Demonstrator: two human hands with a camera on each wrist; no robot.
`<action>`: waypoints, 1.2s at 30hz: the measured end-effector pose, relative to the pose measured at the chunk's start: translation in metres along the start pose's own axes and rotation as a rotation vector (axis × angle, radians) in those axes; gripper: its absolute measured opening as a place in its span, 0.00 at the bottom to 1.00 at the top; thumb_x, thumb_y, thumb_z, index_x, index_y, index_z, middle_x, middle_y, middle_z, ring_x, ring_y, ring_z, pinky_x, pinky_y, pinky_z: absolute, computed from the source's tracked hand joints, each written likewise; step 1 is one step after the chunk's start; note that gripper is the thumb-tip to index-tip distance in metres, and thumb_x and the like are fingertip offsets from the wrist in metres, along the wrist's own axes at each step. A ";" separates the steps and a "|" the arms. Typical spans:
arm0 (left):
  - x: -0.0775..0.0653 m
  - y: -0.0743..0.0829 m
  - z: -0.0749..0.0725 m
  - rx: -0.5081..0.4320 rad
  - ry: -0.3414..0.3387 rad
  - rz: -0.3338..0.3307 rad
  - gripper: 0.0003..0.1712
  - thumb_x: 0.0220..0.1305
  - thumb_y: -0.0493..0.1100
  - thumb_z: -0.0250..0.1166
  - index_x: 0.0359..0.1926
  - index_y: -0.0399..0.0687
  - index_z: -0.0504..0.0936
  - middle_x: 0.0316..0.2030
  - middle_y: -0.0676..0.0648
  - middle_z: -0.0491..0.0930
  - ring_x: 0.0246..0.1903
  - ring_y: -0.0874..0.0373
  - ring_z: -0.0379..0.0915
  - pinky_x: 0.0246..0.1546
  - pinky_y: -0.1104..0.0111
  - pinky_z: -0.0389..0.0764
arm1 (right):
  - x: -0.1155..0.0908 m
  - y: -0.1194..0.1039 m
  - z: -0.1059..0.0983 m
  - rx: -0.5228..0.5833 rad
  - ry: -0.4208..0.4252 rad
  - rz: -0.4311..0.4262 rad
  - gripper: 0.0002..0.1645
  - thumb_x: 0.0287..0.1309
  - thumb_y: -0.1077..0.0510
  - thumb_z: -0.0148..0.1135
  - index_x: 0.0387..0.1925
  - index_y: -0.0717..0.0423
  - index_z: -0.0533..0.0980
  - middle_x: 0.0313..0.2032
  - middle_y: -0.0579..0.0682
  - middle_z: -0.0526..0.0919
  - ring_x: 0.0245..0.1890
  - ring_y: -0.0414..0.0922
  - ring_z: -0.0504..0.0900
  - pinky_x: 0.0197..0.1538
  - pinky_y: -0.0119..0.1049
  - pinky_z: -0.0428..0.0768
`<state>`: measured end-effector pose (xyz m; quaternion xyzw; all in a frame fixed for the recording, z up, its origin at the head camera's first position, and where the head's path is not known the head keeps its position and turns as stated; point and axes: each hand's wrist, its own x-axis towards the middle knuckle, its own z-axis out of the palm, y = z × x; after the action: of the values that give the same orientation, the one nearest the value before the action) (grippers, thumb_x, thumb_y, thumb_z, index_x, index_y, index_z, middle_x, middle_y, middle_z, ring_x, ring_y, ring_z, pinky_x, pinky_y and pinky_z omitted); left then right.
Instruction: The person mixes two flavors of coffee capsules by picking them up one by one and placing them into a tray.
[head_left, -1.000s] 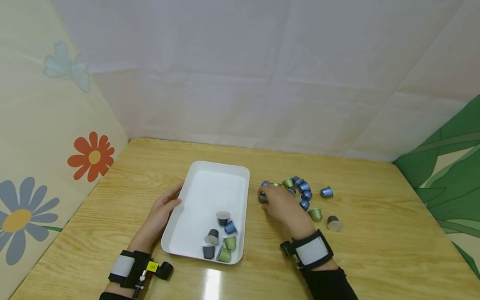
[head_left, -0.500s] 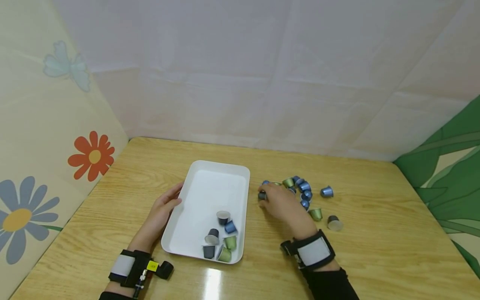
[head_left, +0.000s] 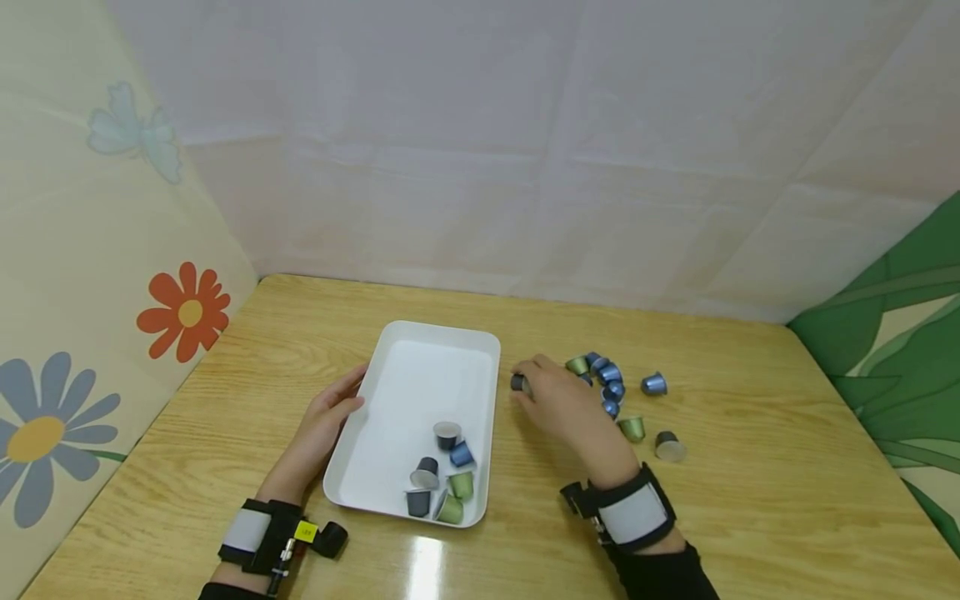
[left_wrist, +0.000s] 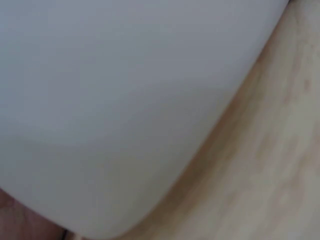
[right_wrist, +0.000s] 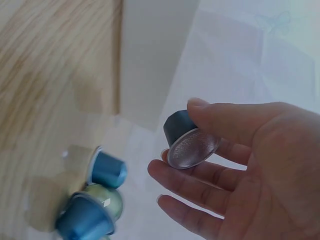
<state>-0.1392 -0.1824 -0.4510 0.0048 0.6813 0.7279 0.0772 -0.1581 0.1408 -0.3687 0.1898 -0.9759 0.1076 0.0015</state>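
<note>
In the head view a white tray (head_left: 412, 392) lies on the wooden table. My left hand (head_left: 321, 425) grips its left edge, thumb on the rim; the other fingers are partly hidden. The tray's pale wall (left_wrist: 125, 100) fills most of the left wrist view. Between thumb and fingers my right hand (head_left: 566, 404) pinches a dark coffee capsule (right_wrist: 178, 126), its silvery lid facing the wrist camera. Inside the tray's near right corner are several capsules: dark ones (head_left: 417, 502), a blue one (head_left: 461, 454) and green ones (head_left: 461, 484).
Right of the tray, a cluster of blue capsules (head_left: 609, 374) and green capsules (head_left: 577, 365) lies partly behind my right hand. A blue capsule (head_left: 654, 383), a green capsule (head_left: 632, 429) and a dark capsule (head_left: 670, 447) lie apart. A white cloth (head_left: 525, 167) hangs behind the table.
My right hand has lifted the dark capsule off the table, slightly away from me and left, off the cluster. My left hand and the tray have stayed put.
</note>
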 end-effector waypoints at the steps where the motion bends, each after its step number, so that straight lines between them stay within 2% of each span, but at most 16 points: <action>1: 0.000 0.000 0.000 0.002 -0.001 0.000 0.31 0.75 0.36 0.47 0.76 0.41 0.56 0.74 0.41 0.56 0.70 0.48 0.56 0.52 0.77 0.73 | -0.001 -0.002 -0.001 -0.008 0.004 -0.010 0.23 0.65 0.53 0.65 0.58 0.58 0.77 0.48 0.54 0.79 0.40 0.50 0.82 0.39 0.44 0.81; 8: -0.001 0.001 0.000 0.006 -0.002 -0.002 0.31 0.75 0.36 0.47 0.76 0.41 0.56 0.74 0.41 0.55 0.69 0.48 0.56 0.51 0.77 0.73 | -0.009 -0.019 -0.008 -0.025 0.035 -0.106 0.23 0.63 0.52 0.66 0.56 0.59 0.78 0.46 0.53 0.80 0.36 0.48 0.81 0.37 0.41 0.80; 14: 0.000 0.001 0.000 0.010 0.004 -0.006 0.31 0.75 0.36 0.47 0.76 0.42 0.56 0.74 0.41 0.56 0.70 0.48 0.56 0.51 0.77 0.73 | -0.015 -0.033 -0.011 0.021 0.022 -0.139 0.23 0.64 0.53 0.65 0.57 0.57 0.77 0.50 0.52 0.80 0.42 0.48 0.82 0.42 0.40 0.81; 21: 0.000 0.000 0.000 0.016 0.006 0.001 0.31 0.75 0.35 0.47 0.76 0.41 0.56 0.74 0.41 0.55 0.70 0.48 0.55 0.51 0.77 0.72 | -0.015 -0.045 -0.007 -0.015 0.023 -0.203 0.22 0.62 0.53 0.68 0.55 0.56 0.78 0.45 0.51 0.80 0.38 0.44 0.80 0.40 0.38 0.79; 25: 0.000 0.000 0.000 0.015 0.009 0.000 0.31 0.75 0.35 0.48 0.76 0.41 0.56 0.74 0.41 0.55 0.70 0.48 0.55 0.51 0.78 0.72 | -0.015 -0.049 -0.005 -0.026 0.043 -0.269 0.22 0.60 0.53 0.70 0.54 0.55 0.79 0.43 0.49 0.80 0.35 0.42 0.78 0.38 0.36 0.78; 31: 0.000 0.000 0.000 0.009 0.005 0.012 0.31 0.75 0.35 0.47 0.76 0.40 0.56 0.74 0.40 0.55 0.70 0.48 0.55 0.51 0.77 0.72 | -0.016 -0.053 0.000 -0.041 0.084 -0.378 0.22 0.58 0.54 0.72 0.53 0.55 0.79 0.42 0.48 0.81 0.37 0.42 0.79 0.41 0.36 0.79; 36: 0.000 0.000 0.000 0.007 0.001 0.016 0.31 0.75 0.35 0.47 0.76 0.40 0.56 0.74 0.40 0.55 0.70 0.48 0.54 0.52 0.78 0.72 | -0.018 -0.060 0.004 -0.043 0.052 -0.411 0.23 0.57 0.54 0.72 0.53 0.56 0.79 0.42 0.49 0.81 0.38 0.43 0.79 0.43 0.37 0.79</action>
<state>-0.1392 -0.1828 -0.4515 0.0103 0.6837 0.7262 0.0710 -0.1186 0.0921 -0.3607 0.3819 -0.9184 0.0892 0.0527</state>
